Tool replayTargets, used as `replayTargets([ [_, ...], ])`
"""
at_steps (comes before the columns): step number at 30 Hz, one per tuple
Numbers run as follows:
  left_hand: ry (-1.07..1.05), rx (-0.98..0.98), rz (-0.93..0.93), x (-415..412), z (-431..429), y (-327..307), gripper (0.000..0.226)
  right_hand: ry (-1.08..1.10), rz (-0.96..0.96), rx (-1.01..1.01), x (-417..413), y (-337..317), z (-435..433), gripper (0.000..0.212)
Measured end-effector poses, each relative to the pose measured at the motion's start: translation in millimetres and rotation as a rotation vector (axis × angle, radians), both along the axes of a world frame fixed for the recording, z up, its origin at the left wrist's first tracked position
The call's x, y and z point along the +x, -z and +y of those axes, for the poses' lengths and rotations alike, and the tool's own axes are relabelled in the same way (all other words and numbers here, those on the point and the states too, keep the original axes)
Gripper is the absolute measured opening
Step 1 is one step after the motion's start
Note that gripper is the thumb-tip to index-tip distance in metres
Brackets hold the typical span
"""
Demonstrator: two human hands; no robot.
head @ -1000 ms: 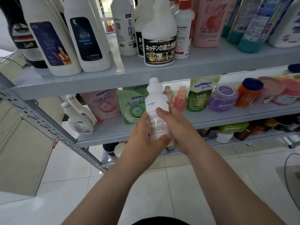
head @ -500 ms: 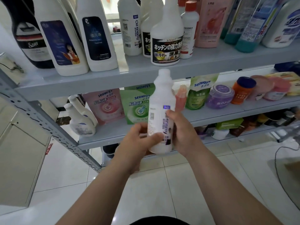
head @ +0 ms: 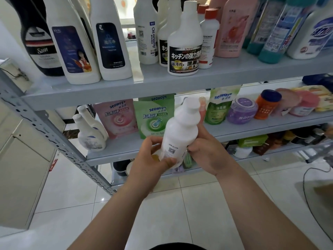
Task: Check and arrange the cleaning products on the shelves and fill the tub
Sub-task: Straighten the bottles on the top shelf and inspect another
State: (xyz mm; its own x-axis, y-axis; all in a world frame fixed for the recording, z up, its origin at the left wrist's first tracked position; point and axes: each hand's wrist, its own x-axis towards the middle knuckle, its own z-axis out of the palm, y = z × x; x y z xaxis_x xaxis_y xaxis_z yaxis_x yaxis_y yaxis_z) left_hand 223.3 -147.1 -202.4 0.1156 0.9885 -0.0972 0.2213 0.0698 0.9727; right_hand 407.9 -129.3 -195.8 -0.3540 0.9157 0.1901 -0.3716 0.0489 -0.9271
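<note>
Gripping white bottle (head: 180, 130) low with left hand (head: 149, 160) and right hand (head: 207, 154), both curled round it, before middle shelf (head: 261, 129); long axis tilted, cap up and rightward.

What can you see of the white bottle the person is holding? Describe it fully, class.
The white bottle looks like smooth opaque plastic, with a rounded body, a narrower neck and a white cap on. Small print and a QR code sit low on its side. It is tilted, top leaning right, in front of the middle shelf. The left hand and right hand grip its lower half; its base is hidden.
</note>
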Motion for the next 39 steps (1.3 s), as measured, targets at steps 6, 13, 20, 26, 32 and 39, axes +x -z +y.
replayTargets([
  [6, 0.029, 0.001, -0.013, 23, -9, -6, 0.049, 0.138, 0.054, -0.106, 8, -5, 1, 0.078],
  [13, 0.088, -0.073, -0.337, 60, -26, -43, 0.014, 0.233, 0.468, -0.3, 34, -19, -5, 0.049],
  [20, 0.031, -0.049, -0.335, 89, -33, -44, 0.021, 0.197, 0.487, -0.335, 60, -32, -3, 0.048],
  [26, -0.135, 0.086, -0.013, 98, -27, -50, 0.055, 0.191, 0.405, -0.344, 65, -49, 15, 0.106],
  [32, -0.302, 0.157, -0.137, 96, -18, -75, 0.047, 0.106, 0.114, -0.154, 61, -93, 26, 0.055],
  [39, -0.303, 0.304, -0.175, 72, 21, -101, 0.036, 0.179, -0.31, 0.155, 49, -140, 62, 0.062],
])
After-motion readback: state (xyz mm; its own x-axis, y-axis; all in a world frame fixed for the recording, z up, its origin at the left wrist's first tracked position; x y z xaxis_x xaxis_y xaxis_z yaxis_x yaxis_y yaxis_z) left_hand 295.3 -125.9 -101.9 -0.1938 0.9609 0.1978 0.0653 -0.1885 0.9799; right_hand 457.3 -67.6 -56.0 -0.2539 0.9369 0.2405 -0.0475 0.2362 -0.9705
